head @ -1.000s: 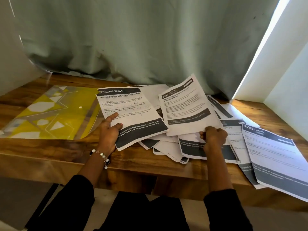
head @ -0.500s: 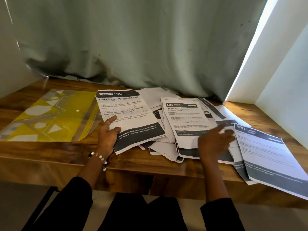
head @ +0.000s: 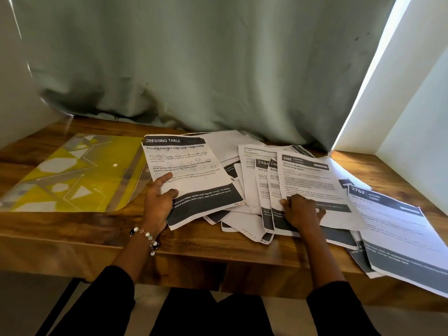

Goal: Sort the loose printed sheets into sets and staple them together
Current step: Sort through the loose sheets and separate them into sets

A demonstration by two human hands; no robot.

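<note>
loose printed sheets [head: 254, 190] lying fanned mid-worktop [head: 72, 229], sorting step going, no stapler showing. left hand [head: 158, 202] pinching the "dressing table" sheet [head: 189, 175]; right hand [head: 301, 212] pressing flat-fingered on the "3565" sheet [head: 312, 180]. next: matching headers, pulling same-set pages together.

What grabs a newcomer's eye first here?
The messy spread of printed sheets across the middle and right of the wooden table. The left hand holds the "Dressing Table" sheet, while the right hand presses flat on sheet 3565. A yellow folder lies far left.
</note>
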